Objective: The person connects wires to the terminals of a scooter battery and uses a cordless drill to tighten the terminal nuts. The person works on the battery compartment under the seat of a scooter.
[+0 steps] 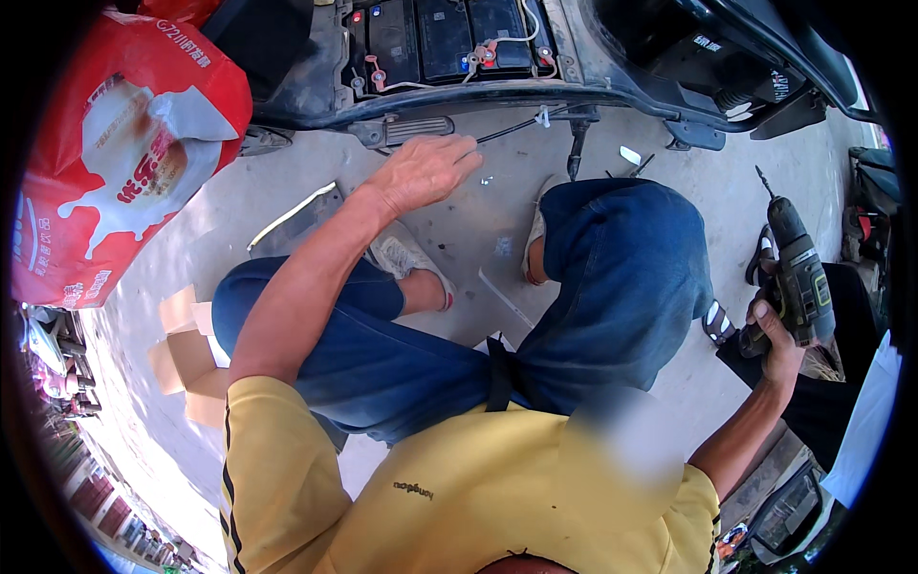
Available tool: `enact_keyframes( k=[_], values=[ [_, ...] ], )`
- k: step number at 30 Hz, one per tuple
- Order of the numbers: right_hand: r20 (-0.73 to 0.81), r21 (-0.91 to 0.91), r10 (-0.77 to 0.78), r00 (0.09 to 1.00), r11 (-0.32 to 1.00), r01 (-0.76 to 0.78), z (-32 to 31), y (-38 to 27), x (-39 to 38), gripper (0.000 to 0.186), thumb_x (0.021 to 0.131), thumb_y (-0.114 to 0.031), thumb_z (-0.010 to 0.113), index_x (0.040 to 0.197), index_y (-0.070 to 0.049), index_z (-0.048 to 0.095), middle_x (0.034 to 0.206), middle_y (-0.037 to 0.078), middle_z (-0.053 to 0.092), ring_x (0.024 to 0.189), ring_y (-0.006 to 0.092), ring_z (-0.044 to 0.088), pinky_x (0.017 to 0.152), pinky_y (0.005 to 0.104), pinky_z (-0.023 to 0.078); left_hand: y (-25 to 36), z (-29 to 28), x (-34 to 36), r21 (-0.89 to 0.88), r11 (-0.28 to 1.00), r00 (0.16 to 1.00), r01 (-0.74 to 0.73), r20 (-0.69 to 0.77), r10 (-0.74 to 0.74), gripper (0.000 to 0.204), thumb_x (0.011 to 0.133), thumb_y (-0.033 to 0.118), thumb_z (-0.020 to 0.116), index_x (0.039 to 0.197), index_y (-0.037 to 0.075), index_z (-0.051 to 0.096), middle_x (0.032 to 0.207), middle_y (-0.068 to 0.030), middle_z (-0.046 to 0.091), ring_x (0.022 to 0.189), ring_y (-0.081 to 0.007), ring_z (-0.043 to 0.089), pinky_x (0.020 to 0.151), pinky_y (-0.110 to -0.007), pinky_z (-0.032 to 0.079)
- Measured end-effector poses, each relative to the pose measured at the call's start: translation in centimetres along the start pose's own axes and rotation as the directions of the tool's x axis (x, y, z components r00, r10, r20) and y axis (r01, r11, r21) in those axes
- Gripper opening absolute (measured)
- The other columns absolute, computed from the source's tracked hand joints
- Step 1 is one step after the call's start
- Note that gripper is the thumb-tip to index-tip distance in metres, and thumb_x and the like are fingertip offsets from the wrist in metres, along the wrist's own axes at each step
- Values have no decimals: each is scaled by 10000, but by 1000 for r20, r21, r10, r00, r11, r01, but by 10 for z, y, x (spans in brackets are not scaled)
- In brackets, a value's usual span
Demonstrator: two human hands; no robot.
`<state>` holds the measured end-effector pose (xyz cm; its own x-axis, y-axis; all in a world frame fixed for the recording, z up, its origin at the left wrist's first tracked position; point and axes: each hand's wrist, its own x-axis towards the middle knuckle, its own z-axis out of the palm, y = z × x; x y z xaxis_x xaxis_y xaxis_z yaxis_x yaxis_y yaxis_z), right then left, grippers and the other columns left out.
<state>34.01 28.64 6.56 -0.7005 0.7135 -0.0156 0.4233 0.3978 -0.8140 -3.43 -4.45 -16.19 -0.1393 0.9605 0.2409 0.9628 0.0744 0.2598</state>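
Observation:
My left hand (423,172) is closed on a thin black cable (507,131) below the scooter's frame edge (449,96), beside a ribbed pedal (418,130). Above it, black batteries (452,38) with wires and terminals sit in the open compartment. My right hand (775,335) grips a dark cordless drill (798,273) at the right, its bit pointing up. A black stand (578,148) hangs from the frame, right of my left hand. A pale strip (292,212) lies on the concrete at the left.
A large red bag (143,163) stands at upper left. An open cardboard box (186,364) lies beside my left leg. Another person's sandaled feet (717,320) and dark clothing (841,383) are close at right. My bent legs frame the concrete ground (478,230).

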Motion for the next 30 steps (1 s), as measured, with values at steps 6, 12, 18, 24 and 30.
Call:
enact_keyframes(
  k=[6, 12, 18, 24, 30],
  values=[
    [-167, 24, 399, 902, 916, -401, 57, 164, -90, 435, 838, -71, 836, 1237, -2, 677, 883, 47, 649, 717, 145, 617, 689, 319, 528, 3, 113, -28, 19, 962, 754, 272, 617, -226, 138, 972, 128, 615, 1059, 47, 685, 1118, -163, 701, 1093, -351, 686, 906, -468, 564],
    [-116, -187, 698, 706, 683, -706, 94, 283, -198, 437, 843, -95, 823, 1241, 7, 675, 909, 73, 660, 756, 181, 627, 717, 340, 531, 8, 186, -11, -190, 701, 706, 688, 401, -584, 225, 960, 159, 672, 1141, 26, 688, 1273, -236, 673, 1203, -426, 642, 1047, -502, 514],
    [-29, -275, 815, 578, 550, -789, 110, 326, -237, 441, 848, -118, 810, 1245, 17, 672, 935, 100, 671, 795, 217, 638, 746, 360, 533, 5, 229, 11, -146, 689, 697, 710, 290, -656, 302, 967, 187, 695, 1211, 13, 659, 1282, -249, 648, 1243, -418, 625, 1041, -507, 527],
    [34, -308, 833, 552, 534, -787, 137, 343, -226, 449, 853, -142, 798, 1249, 27, 670, 961, 127, 683, 834, 252, 649, 775, 381, 536, 2, 245, 35, -1, 685, 624, 729, 413, -664, 306, 952, 122, 665, 1223, -17, 637, 1286, -234, 653, 1230, -392, 644, 990, -506, 561],
    [88, -339, 821, 564, 557, -758, 163, 350, -214, 459, 859, -166, 785, 1254, 36, 668, 987, 154, 694, 874, 288, 659, 803, 402, 539, -4, 248, 29, 27, 701, 636, 713, 397, -662, 282, 939, 20, 550, 1204, -31, 631, 1245, -245, 662, 1182, -404, 658, 977, -509, 568]
  ],
)
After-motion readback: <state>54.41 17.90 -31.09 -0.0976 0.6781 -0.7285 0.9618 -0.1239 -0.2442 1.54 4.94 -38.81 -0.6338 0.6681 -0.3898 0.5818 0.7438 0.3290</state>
